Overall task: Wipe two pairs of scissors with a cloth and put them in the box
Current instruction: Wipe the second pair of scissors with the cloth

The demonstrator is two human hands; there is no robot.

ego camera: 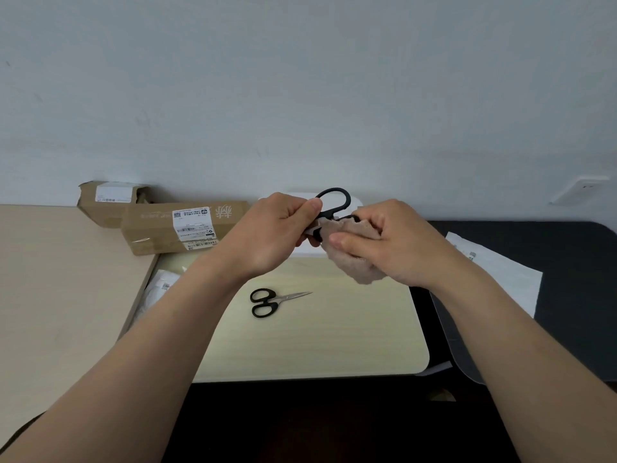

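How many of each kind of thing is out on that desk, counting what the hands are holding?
Scissors: 2 (held pair, small pair lying on the pale board)
Cloths: 1 (beige cloth)
Cardboard boxes: 2 (front box, back box)
Total: 5

Two pairs of scissors are seen: one (334, 203) held up, one (272, 300) on the board. One cloth (354, 259), two cardboard boxes (110, 202) (180, 230), approx. two hands.
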